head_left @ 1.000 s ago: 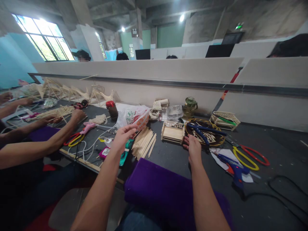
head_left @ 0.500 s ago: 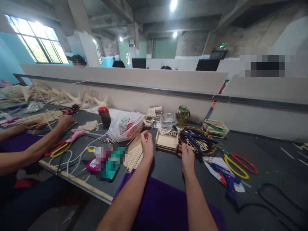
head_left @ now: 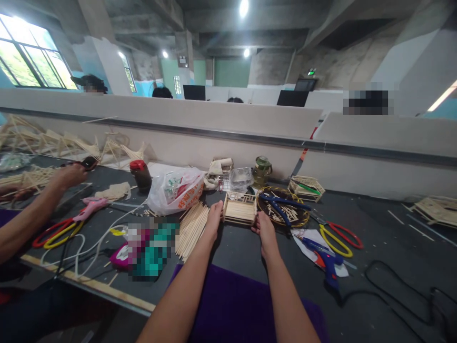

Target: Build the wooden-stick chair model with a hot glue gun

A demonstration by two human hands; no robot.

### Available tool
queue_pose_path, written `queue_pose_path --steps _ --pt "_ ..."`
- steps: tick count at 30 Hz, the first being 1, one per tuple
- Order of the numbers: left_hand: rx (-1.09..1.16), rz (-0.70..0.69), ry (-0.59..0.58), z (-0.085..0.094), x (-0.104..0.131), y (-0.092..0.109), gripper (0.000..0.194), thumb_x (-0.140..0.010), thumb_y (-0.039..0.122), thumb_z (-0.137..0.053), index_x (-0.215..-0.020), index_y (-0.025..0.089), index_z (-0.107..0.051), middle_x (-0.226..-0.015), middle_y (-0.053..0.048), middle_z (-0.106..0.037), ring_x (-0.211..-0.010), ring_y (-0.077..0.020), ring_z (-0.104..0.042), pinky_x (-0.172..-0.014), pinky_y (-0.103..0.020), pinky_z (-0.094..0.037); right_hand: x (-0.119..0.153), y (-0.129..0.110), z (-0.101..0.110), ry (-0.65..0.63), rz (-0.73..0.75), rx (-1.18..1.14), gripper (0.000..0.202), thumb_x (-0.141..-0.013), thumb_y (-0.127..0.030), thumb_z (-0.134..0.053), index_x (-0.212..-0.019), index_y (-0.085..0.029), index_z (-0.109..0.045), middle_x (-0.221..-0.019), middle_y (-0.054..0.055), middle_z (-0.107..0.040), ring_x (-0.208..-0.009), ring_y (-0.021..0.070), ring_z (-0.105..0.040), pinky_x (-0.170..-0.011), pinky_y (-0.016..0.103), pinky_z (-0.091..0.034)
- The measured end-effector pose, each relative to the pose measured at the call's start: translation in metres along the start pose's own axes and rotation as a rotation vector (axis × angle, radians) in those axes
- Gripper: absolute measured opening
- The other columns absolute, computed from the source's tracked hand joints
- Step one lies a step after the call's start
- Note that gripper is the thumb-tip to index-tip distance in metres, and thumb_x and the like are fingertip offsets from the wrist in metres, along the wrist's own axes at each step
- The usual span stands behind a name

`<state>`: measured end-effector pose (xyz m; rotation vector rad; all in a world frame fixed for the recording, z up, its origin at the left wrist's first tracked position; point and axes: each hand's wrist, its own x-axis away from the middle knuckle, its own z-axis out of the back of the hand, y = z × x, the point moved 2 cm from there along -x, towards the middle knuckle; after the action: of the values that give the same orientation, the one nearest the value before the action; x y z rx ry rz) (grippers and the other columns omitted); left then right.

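Observation:
A small model made of wooden sticks [head_left: 240,210], shaped like a little bed with railings, stands on the dark tabletop before me. My left hand [head_left: 215,217] is closed on its left end, and my right hand [head_left: 264,227] grips its right end. A spread of loose wooden sticks [head_left: 192,227] lies just left of my left hand, partly behind that forearm. Beyond my right hand is a round yellow-rimmed basket [head_left: 304,224] holding short stick pieces and blue-handled pliers [head_left: 276,206].
On the right lie a blue glue gun [head_left: 329,262] and red-and-yellow scissors [head_left: 337,239]. A plastic bag [head_left: 171,193], a red-capped bottle [head_left: 140,175] and a green jar [head_left: 262,169] stand toward the partition [head_left: 214,114]. At left, a co-worker's hand [head_left: 71,176] is near a pink glue gun [head_left: 91,207].
My left hand has moved down and right onto the model's left end; my right hand has closed on its right end. The view has turned slightly right.

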<state>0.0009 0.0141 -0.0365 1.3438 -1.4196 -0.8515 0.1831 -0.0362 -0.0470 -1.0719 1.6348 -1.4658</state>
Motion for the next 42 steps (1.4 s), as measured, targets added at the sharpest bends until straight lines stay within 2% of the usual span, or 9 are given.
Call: queue_pose_path --steps 3,9,14,23,30,42 --pt "0.017 -0.004 -0.008 0.0 0.001 -0.001 0.06 -0.065 0.069 -0.069 -0.095 0.018 -0.057 -0.084 -0.003 -0.066 -0.071 -0.0141 -0.061 -0.062 -0.024 -0.041 0.002 -0.002 -0.001 -0.019 -0.076 0.003 0.054 -0.076 -0.068 -0.055 -0.105 -0.023 -0.065 -0.101 0.005 -0.072 -0.086 0.0183 -0.066 -0.066 0.027 -0.054" --pt "0.031 0.021 -0.06 -0.003 0.005 0.002 0.061 -0.06 0.069 -0.073 -0.09 0.017 -0.058 -0.08 -0.003 -0.066 -0.07 -0.0143 -0.062 -0.062 -0.024 -0.043 0.003 -0.005 -0.002 0.025 -0.087 -0.011 0.055 -0.074 -0.067 -0.057 -0.107 -0.024 -0.065 -0.112 0.005 -0.069 -0.094 0.0199 -0.064 -0.063 0.027 -0.054" --pt "0.029 0.029 -0.078 -0.004 0.005 0.001 0.062 -0.061 0.068 -0.073 -0.093 0.017 -0.058 -0.083 -0.004 -0.067 -0.07 -0.0134 -0.062 -0.061 -0.023 -0.043 0.003 -0.005 -0.002 0.032 -0.071 -0.021 0.055 -0.074 -0.067 -0.058 -0.105 -0.023 -0.066 -0.109 0.006 -0.07 -0.095 0.0211 -0.064 -0.062 0.027 -0.055" --pt "0.055 0.102 -0.137 -0.005 0.014 0.009 0.055 -0.065 0.056 -0.078 -0.099 0.018 -0.056 -0.088 -0.005 -0.067 -0.068 -0.0129 -0.063 -0.059 -0.023 -0.047 0.004 -0.008 -0.001 0.057 -0.08 -0.089 0.051 -0.074 -0.064 -0.058 -0.102 -0.022 -0.065 -0.106 0.006 -0.07 -0.093 0.0202 -0.063 -0.06 0.026 -0.055" --pt "0.052 0.118 -0.149 -0.005 0.017 0.012 0.061 -0.064 0.058 -0.078 -0.103 0.018 -0.053 -0.092 -0.008 -0.068 -0.071 -0.0153 -0.065 -0.061 -0.027 -0.05 0.005 -0.008 -0.001 0.063 -0.071 -0.092 0.052 -0.073 -0.065 -0.058 -0.103 -0.022 -0.065 -0.108 0.006 -0.069 -0.093 0.0201 -0.064 -0.059 0.026 -0.054" --pt "0.034 0.123 -0.128 -0.006 0.018 0.013 0.065 -0.063 0.065 -0.075 -0.101 0.019 -0.052 -0.081 -0.004 -0.066 -0.064 -0.0137 -0.062 -0.057 -0.024 -0.045 0.006 -0.008 -0.002 0.047 -0.071 -0.071 0.049 -0.075 -0.064 -0.057 -0.102 -0.024 -0.066 -0.105 0.005 -0.071 -0.09 0.0196 -0.065 -0.059 0.026 -0.053"
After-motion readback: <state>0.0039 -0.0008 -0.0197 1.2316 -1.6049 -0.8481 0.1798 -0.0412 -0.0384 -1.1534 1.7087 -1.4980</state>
